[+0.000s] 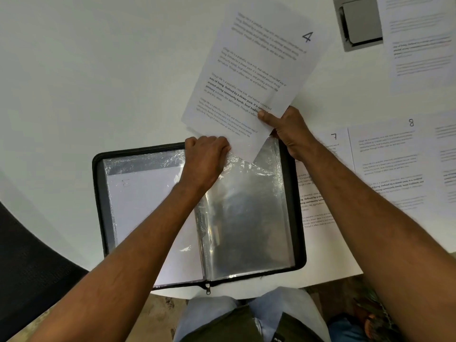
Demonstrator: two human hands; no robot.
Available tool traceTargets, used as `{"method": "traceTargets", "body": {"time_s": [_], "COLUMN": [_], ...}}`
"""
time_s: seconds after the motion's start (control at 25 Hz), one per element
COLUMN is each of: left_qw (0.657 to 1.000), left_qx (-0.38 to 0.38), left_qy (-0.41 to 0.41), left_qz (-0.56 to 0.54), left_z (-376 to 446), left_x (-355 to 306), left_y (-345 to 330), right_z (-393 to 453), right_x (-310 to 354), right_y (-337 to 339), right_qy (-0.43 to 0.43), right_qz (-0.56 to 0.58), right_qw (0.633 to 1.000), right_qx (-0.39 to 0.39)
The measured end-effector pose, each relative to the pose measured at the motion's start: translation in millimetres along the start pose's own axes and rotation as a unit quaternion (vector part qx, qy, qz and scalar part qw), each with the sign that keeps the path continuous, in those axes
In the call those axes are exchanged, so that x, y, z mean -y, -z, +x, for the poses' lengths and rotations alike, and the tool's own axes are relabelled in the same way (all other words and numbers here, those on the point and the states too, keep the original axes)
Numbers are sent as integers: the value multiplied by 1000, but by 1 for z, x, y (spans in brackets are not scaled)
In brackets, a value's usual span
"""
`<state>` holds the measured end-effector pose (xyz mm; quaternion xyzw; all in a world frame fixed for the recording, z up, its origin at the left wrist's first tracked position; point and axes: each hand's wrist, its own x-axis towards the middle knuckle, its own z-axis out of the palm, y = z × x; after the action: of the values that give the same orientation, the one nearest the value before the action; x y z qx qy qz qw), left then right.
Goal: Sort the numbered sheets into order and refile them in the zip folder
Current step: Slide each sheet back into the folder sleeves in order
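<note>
Pinching the white printed sheet marked 4 [249,77] at its near right edge, your right hand [288,130] is angling its long axis down-left into the clear plastic sleeve [246,206] your left hand [206,154] is gripping open in the black zip folder [98,193].

A white table [98,70] with a rounded near edge carries everything. An open black zip folder [299,218] lies flat on it at the near edge, its clear plastic sleeves spread to both sides. Just right of the folder lies a printed sheet marked 7 [318,193], its left side tucked under the folder's edge. Overlapping that one on the right is a sheet marked 8 [389,164]. More printed sheets [419,40] lie at the far right, beside a grey recessed panel [360,23] in the tabletop.
</note>
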<state>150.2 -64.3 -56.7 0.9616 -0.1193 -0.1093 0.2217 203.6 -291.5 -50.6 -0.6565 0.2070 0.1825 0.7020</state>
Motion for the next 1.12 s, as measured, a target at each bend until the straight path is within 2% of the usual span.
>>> {"method": "traceTargets", "body": {"time_s": [0.12,0.36,0.8,1.0,1.12], "left_qw": [1000,999,998,991,987], "left_qx": [-15,-21,50,63,62], "left_qy": [7,12,36,103,140], "left_qz": [15,-33,7,53,41], "left_z": [0,1,8,6,8], "left_x": [-1,-1,28,57,64], "left_y": [0,3,17,28,30], "right_z": [-1,3,10,13,15], "right_x": [5,15,20,21,23], "right_y": [4,19,27,28,28], "right_qy": [-1,-16,-28,-33,-38], "right_qz": [-53,-112,-169,-182,-188], "right_qw": [998,989,974,970,968], "right_qx": [42,96,152,157,165]}}
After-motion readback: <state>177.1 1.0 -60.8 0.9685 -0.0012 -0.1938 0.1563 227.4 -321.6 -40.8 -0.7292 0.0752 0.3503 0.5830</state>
